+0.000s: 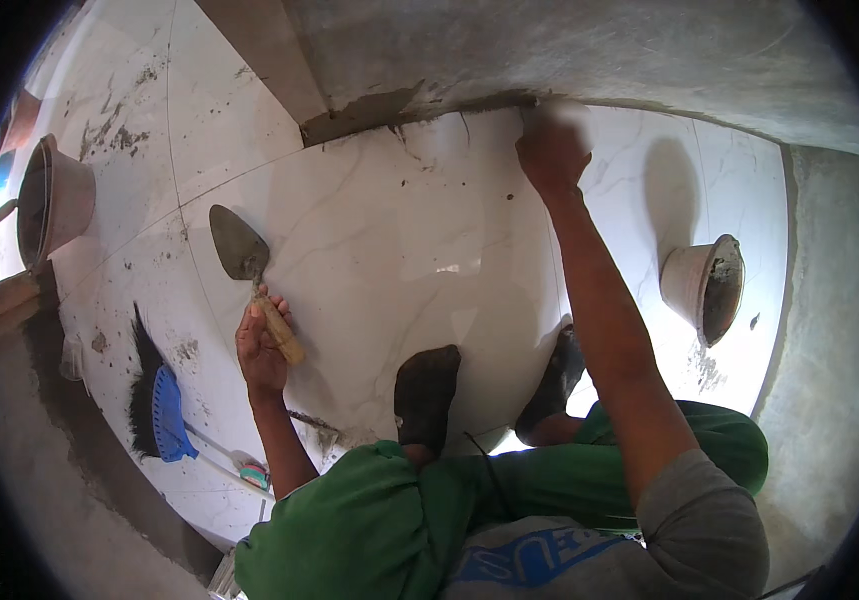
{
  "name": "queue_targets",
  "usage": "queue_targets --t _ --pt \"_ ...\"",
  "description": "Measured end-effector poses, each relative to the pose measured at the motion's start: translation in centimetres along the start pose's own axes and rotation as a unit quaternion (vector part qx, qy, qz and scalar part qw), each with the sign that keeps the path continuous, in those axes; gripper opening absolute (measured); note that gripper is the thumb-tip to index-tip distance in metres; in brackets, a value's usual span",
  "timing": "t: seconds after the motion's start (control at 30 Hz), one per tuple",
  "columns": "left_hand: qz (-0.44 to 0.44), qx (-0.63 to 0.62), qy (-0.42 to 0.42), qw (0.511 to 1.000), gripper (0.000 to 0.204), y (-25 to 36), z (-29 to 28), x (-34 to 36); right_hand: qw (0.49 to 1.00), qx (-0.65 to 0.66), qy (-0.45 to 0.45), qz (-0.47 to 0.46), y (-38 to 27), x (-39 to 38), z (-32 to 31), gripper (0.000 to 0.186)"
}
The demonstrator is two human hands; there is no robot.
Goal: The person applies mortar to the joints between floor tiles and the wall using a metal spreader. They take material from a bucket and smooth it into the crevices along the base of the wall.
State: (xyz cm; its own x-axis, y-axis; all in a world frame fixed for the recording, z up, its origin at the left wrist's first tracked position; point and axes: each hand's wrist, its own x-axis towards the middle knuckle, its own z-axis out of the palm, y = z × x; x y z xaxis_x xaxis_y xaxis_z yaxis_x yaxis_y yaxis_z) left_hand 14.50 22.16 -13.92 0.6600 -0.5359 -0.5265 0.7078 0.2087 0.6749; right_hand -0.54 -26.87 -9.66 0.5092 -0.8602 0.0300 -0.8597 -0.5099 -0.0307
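My left hand [263, 352] is closed around the wooden handle of a pointed trowel [238, 245]. The trowel's grey, mortar-stained blade points away from me, low over the white marbled floor tiles [389, 250]. My right arm stretches far forward, and my right hand [552, 162] is down at the joint where the tiles meet the grey wall [589, 50]. A pale blur covers its fingers, so what they hold or touch is hidden. Rough mortar runs along the foot of that wall.
Right of my right arm a mortar-stained bucket [684, 284] lies tilted. Another bucket [71, 200] stands at the far left with a tool handle at its rim. A blue broom with black bristles [167, 410] lies at the left. My dark-socked feet [426, 395] rest on the tiles.
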Motion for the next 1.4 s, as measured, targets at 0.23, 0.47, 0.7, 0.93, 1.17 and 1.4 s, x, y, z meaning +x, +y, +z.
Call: queue_targets --t 0.23,0.47,0.7,0.93,1.17,1.4 --pt "-0.012 -0.012 0.008 1.000 0.054 0.1 0.0 0.0 0.997 0.066 0.007 -0.036 -5.7 -2.1 1.7 0.042" --pt "-0.007 -0.012 0.011 1.000 0.054 0.4 -0.3 -0.1 0.988 0.122 -0.022 -0.093 -13.7 -6.5 1.7 0.049" --pt "-0.007 -0.005 0.002 1.000 0.054 0.0 0.3 0.4 0.968 0.194 0.008 -0.162 -19.7 -9.4 2.9 0.045" --pt "-0.004 -0.014 0.033 0.999 0.055 0.4 0.2 -0.3 0.937 0.295 0.063 -0.176 -17.6 -10.8 1.5 0.029" --pt "-0.015 0.002 0.017 1.000 0.056 0.3 0.0 -0.1 0.995 0.092 0.011 0.034 -1.9 -3.7 0.4 0.032" --pt "0.000 0.004 0.007 1.000 0.054 0.2 -0.3 0.2 0.946 0.264 0.005 -0.189 -20.1 -15.0 2.8 0.028"
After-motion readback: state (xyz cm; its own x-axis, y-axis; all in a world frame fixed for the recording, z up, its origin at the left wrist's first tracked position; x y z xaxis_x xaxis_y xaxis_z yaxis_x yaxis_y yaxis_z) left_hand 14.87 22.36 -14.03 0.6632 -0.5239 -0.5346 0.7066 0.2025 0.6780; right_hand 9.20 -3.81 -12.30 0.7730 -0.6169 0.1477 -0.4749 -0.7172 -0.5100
